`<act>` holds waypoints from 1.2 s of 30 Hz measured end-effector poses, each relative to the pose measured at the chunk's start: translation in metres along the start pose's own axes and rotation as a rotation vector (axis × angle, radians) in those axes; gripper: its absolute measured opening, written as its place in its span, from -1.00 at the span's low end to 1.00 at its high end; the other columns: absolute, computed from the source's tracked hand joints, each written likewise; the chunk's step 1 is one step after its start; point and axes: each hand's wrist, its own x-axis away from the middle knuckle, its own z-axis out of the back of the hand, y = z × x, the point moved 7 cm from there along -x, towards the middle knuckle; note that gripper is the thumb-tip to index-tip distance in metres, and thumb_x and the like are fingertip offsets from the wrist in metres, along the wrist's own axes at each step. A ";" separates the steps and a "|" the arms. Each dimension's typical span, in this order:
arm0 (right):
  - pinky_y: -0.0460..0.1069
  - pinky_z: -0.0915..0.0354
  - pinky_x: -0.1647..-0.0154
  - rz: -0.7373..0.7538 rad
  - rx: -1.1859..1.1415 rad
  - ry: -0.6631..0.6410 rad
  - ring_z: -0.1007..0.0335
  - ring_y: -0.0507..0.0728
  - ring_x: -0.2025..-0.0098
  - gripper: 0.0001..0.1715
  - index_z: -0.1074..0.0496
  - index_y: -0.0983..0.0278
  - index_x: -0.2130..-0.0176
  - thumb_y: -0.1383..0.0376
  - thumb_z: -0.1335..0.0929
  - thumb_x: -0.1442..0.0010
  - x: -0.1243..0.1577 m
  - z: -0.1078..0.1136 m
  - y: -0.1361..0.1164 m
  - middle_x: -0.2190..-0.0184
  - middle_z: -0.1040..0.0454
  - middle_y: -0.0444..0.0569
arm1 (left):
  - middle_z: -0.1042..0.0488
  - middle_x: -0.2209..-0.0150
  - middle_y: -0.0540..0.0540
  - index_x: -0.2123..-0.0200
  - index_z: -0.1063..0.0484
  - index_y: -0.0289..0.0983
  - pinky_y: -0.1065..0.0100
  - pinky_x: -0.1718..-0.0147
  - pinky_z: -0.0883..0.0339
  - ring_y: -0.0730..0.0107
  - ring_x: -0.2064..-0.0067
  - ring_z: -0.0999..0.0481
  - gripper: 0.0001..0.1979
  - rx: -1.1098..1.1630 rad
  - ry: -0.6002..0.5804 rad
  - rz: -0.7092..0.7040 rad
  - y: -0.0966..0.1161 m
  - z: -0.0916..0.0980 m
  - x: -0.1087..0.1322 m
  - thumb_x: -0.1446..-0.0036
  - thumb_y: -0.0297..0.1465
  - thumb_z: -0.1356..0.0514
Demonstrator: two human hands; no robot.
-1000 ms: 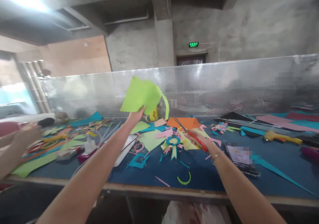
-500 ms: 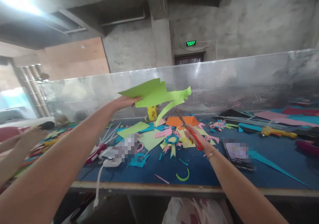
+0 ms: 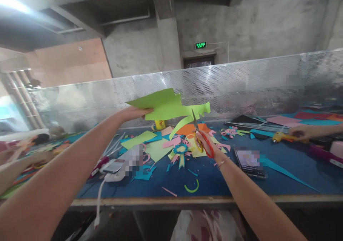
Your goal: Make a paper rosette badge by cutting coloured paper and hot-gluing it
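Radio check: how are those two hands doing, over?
Left hand: gripping green paper, raised. Right hand: holding red-handled scissors, blades at the paper, contact unclear. Yellow container behind, paper scraps below.

scissors: raised to green paper | co-worker's hand: arrived at yellow glue gun

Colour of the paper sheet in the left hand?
Bright lime green. The paper sheet shows best in the head view.
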 end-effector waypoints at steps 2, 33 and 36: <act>-0.12 -0.06 0.62 0.004 -0.003 0.010 -0.05 -0.06 0.65 -0.48 -0.32 0.25 0.22 -0.08 -0.27 0.00 0.001 0.000 -0.002 0.66 -0.12 -0.24 | -0.35 0.56 -0.12 0.48 -0.39 -0.29 0.35 0.52 -0.21 0.32 0.53 -0.32 -0.72 -0.011 -0.029 0.009 -0.001 -0.004 -0.001 0.09 -0.16 -0.16; -0.16 0.04 0.76 -0.176 0.024 0.363 0.03 -0.11 0.76 -0.79 -0.20 0.25 0.48 0.17 -0.29 0.03 -0.004 0.049 0.004 0.74 -0.11 -0.27 | -0.35 0.68 -0.03 0.54 -0.42 -0.30 0.40 0.58 -0.22 0.42 0.61 -0.33 -0.80 0.515 0.044 0.280 -0.008 -0.104 -0.049 0.25 -0.30 -0.30; -0.16 0.04 0.77 -0.223 0.007 0.396 0.02 -0.09 0.76 -0.82 -0.17 0.25 0.51 0.21 -0.27 0.02 -0.003 0.051 0.007 0.75 -0.11 -0.26 | -0.39 0.69 -0.13 0.66 -0.38 -0.31 0.34 0.57 -0.24 0.30 0.59 -0.39 -0.74 0.282 -0.358 0.338 0.009 -0.169 -0.026 0.33 -0.25 -0.33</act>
